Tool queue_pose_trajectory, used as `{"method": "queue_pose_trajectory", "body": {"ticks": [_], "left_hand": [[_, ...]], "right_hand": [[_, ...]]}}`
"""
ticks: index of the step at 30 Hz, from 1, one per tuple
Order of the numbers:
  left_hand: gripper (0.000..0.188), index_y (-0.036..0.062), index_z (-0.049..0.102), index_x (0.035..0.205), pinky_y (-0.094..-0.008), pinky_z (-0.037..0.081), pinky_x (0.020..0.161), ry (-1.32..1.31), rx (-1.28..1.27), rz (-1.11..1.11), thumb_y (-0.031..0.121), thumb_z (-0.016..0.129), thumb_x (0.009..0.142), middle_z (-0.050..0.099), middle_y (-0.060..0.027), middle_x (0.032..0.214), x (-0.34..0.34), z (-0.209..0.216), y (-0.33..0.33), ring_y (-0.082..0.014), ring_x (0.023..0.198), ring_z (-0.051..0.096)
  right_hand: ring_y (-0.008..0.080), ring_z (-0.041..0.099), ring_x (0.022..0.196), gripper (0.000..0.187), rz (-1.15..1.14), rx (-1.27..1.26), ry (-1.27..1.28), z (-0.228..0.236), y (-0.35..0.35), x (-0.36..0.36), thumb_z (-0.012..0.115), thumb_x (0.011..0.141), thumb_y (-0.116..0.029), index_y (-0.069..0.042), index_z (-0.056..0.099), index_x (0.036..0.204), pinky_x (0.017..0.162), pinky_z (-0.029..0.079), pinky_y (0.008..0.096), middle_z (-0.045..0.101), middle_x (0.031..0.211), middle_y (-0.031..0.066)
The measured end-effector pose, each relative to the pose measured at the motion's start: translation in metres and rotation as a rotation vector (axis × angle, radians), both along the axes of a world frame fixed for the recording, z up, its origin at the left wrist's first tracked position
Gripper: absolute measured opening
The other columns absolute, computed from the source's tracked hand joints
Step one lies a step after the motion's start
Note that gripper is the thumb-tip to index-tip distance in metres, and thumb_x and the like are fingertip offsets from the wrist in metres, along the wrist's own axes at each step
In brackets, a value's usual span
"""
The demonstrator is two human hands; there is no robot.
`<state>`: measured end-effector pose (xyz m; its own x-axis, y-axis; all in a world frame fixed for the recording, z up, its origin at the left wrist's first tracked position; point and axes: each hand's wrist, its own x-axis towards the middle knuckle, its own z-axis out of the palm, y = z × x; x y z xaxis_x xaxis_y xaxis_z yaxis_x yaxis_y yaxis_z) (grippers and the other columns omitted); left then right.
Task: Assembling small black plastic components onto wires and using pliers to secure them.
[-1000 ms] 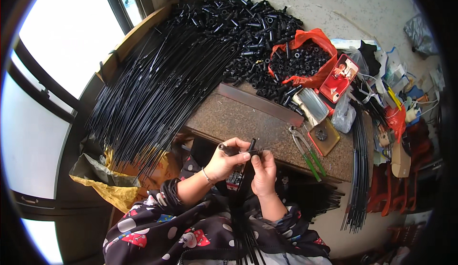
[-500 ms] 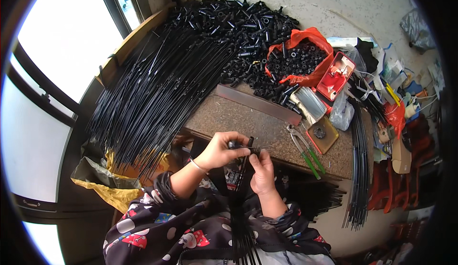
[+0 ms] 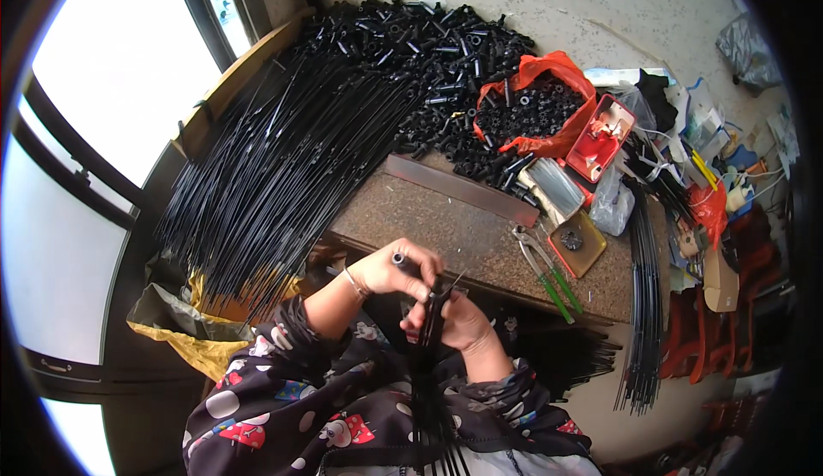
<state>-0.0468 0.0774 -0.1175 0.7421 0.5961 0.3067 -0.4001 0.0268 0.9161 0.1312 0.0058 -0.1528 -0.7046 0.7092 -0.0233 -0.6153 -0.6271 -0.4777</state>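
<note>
Left hand [image 3: 386, 270]: fingers curled around a black hollow-ended tube [image 3: 406, 263]. Right hand [image 3: 467, 323]: fingers closed on a bundle of thin black rods [image 3: 435, 317], trailing below the fingertips. Green-handled pliers [image 3: 553, 295] lie beyond the right fingers, rightward.

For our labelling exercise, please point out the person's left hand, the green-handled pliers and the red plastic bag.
Left hand [image 3: 386, 269]: head view, back of the hand.
Green-handled pliers [image 3: 549, 289]: head view, one green handle.
Red plastic bag [image 3: 549, 65]: head view, its far wall.
</note>
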Motion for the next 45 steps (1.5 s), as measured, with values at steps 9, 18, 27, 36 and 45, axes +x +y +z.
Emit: {"method": "queue_pose_trajectory", "body": {"ticks": [9,18,27,36,45], "left_hand": [[0.025,0.0003,0.067,0.088,-0.0364,0.045,0.083,0.302,0.244,-0.013,0.024,0.069,0.081,0.063,-0.0146,0.102,0.003,0.039,0.011,-0.0240,0.090,0.058],[0.058,-0.0005,0.054,0.121,-0.0367,0.034,0.100,0.523,0.081,0.071,0.047,0.035,0.094,0.045,-0.0170,0.132,0.044,0.057,0.001,-0.0259,0.119,0.045],[0.035,0.0007,0.059,0.114,-0.0262,0.045,0.084,0.370,0.048,0.160,0.022,0.062,0.086,0.063,-0.0088,0.105,0.028,0.053,0.008,-0.0173,0.093,0.058],[0.020,-0.0002,0.059,0.091,-0.0222,0.045,0.060,0.481,0.337,0.296,0.017,0.065,0.084,0.062,-0.0024,0.074,0.024,0.062,0.012,-0.0098,0.065,0.056],[0.021,0.0018,0.055,0.080,-0.0231,0.040,0.047,0.667,0.271,0.471,0.020,0.064,0.085,0.056,0.0007,0.064,0.033,0.051,-0.002,-0.0086,0.051,0.047]], "right_hand": [[0.0227,0.059,0.070,0.022,-0.346,0.109,-0.167,0.016,-0.016,-0.002,0.065,0.083,-0.019,-0.003,0.056,0.097,0.065,0.049,0.0309,0.062,0.084,0.0153],[0.0167,0.056,0.064,0.013,-0.691,0.047,-0.285,0.021,-0.026,-0.007,0.060,0.087,-0.016,-0.004,0.055,0.090,0.063,0.046,0.0247,0.063,0.082,0.0133],[0.0188,0.055,0.066,0.016,-0.640,0.065,-0.349,0.024,-0.025,-0.003,0.055,0.089,-0.019,-0.004,0.054,0.095,0.064,0.045,0.0264,0.061,0.082,0.0135],[0.0201,0.055,0.066,0.017,-0.596,0.098,-0.305,0.018,-0.016,-0.005,0.056,0.089,-0.020,-0.005,0.053,0.097,0.063,0.046,0.0276,0.060,0.082,0.0142],[0.0201,0.055,0.066,0.020,-0.562,0.064,-0.289,0.006,-0.017,0.001,0.058,0.088,-0.021,-0.006,0.053,0.100,0.061,0.046,0.0277,0.060,0.081,0.0137]]}}
